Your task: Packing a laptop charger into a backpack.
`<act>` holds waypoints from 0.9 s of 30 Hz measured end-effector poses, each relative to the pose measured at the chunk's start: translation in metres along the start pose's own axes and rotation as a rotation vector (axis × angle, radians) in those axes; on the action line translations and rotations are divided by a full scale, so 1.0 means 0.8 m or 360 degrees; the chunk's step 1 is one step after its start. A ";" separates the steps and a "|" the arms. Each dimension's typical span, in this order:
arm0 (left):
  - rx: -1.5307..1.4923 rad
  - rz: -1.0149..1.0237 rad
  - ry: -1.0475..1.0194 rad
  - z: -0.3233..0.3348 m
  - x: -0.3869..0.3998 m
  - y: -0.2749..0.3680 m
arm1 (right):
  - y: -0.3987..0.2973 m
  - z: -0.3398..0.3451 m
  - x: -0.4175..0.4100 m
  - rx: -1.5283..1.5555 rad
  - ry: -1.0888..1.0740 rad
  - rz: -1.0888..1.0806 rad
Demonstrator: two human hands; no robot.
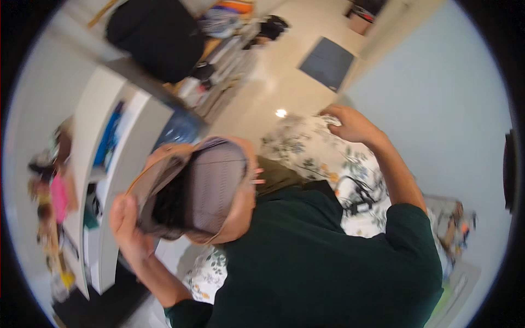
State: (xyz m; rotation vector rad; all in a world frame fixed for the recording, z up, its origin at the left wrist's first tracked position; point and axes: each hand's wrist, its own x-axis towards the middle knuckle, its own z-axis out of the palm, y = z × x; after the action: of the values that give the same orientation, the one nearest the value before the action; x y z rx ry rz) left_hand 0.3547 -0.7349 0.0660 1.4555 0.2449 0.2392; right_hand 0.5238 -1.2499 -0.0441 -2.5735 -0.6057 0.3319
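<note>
My left hand [130, 227] grips the edge of an unzipped tan bag [240, 213], its grey lining facing up and a dark thing, not clear what, inside on the left. The bag is beside my torso. Off to the right, my right hand [352, 124] is over the floral-patterned bedding [316, 151], thumb and fingers apart, holding nothing. Whether it touches the fabric I cannot tell. A black strap or cable [361, 192] lies on the bedding near my right forearm.
White shelves [110, 172] holding various items stand at the left. A black chair back [156, 37] is at the upper left. A grey mat [328, 63] lies on the pale floor, and a light blue wall [443, 106] rises at the right.
</note>
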 end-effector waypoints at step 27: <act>-0.0246 -0.0073 0.0013 -0.038 -0.013 -0.049 | 0.071 0.151 -0.241 -0.0074 0.0178 0.1374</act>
State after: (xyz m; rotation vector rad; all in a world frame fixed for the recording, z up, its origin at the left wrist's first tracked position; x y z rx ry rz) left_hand 0.3361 -0.7130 0.0240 1.2944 0.2606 0.2223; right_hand 0.3356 -1.3389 -0.1526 -2.7371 0.5793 0.4374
